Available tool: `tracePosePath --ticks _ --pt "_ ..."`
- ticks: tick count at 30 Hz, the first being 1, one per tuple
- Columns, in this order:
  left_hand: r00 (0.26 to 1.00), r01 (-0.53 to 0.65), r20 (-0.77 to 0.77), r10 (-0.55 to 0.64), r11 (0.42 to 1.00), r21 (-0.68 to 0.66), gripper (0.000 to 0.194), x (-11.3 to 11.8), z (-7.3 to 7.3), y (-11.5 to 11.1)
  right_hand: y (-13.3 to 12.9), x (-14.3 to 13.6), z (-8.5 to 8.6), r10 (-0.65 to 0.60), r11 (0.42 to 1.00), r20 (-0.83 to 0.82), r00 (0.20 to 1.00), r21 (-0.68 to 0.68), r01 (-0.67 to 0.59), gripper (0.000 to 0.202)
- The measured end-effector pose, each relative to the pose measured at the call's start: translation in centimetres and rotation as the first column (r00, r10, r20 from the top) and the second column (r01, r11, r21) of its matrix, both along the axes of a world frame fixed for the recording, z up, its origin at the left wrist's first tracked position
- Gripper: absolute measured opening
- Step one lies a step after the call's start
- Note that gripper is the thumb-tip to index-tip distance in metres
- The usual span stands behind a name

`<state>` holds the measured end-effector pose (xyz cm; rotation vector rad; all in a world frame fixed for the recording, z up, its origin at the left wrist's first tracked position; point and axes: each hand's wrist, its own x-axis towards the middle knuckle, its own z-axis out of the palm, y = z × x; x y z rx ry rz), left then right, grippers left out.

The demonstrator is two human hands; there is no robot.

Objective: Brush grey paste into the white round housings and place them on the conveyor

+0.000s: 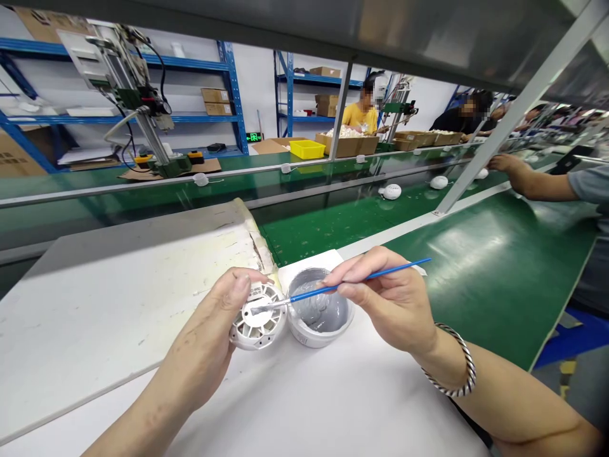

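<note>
My left hand (216, 324) grips a round white plastic housing (261, 331) by its left side, with its spoked, vented face turned up. Between the thumb and fingers of my right hand (387, 298) is a thin blue paintbrush (311, 293), slanting down to the left. Its bristle tip rests on the middle of the housing, where a grey smear shows. Just right of the housing and beneath the brush stands a white tub (314, 336) of grey paste (323, 311). My right wrist wears a twisted metal bracelet.
A white board (118, 279) lies to the left. Beyond runs a green conveyor belt (323, 222) carrying white parts (392, 191). A slanted metal post (514, 114) rises at right, near a co-worker's arm (542, 181). A press machine (143, 101) and a yellow bin (307, 149) stand behind.
</note>
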<state>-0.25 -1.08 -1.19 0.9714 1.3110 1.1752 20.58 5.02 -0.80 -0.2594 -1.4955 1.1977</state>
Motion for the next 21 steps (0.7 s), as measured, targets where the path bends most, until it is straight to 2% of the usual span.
tracePosePath --ticks 6,13,18,21 --pt "0.999 0.027 0.027 -0.026 0.999 -0.019 0.042 0.01 0.17 0.00 0.09 0.19 -0.02 -0.024 0.996 0.016 1.000 0.086 0.022 0.021" --pt "0.998 0.041 0.058 -0.038 0.998 -0.050 0.043 -0.06 -0.02 0.10 0.19 0.45 -0.04 -0.005 0.994 0.039 0.999 0.113 0.000 0.023" --pt "0.969 0.081 0.233 -0.077 0.997 -0.005 0.032 -0.26 0.48 0.26 0.29 0.45 0.26 -0.027 0.995 0.017 1.000 0.093 0.025 0.023" --pt "0.951 0.067 0.304 -0.056 0.997 -0.025 0.034 -0.48 0.59 0.21 0.29 0.44 0.37 -0.023 0.997 0.024 0.999 0.077 0.021 0.022"
